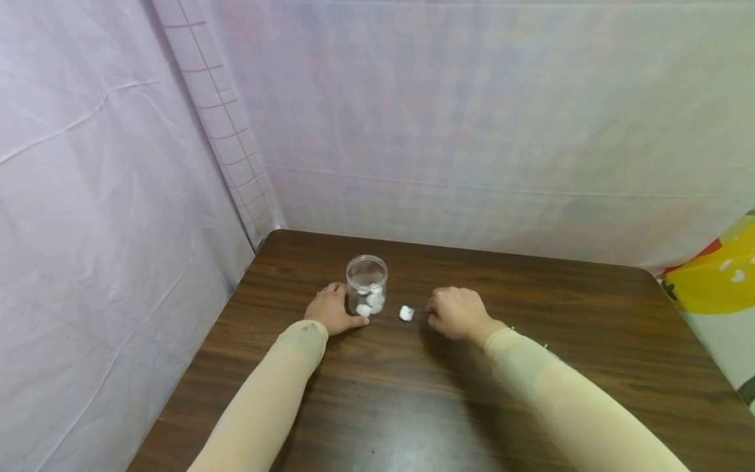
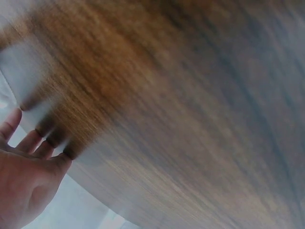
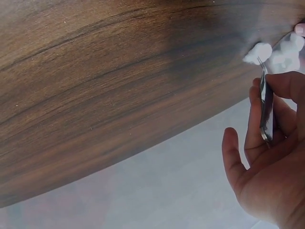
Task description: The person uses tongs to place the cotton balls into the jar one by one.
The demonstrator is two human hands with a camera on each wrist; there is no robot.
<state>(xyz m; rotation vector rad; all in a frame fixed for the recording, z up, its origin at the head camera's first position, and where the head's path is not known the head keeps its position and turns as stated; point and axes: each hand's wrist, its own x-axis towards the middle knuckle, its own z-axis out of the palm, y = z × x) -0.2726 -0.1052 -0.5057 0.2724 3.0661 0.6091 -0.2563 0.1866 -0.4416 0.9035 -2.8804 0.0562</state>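
A clear jar (image 1: 367, 272) with several white cotton balls inside stands on the table. My left hand (image 1: 333, 308) cups it low from the left, fingers at its far left side and thumb across its front. In the left wrist view, the fingertips (image 2: 43, 148) of that hand are down near the tabletop. To the right of the jar, my right hand (image 1: 459, 312) holds metal tweezers (image 3: 267, 107) between thumb and fingers. A cotton ball (image 1: 406, 313) sits at the tweezer tips, close over the table and apart from the jar.
The dark wood-grain table (image 1: 377, 380) has rounded far corners. White cloth (image 1: 472, 118) hangs behind it and along its left side. A yellow and red patterned piece (image 1: 716, 275) lies beyond the right edge.
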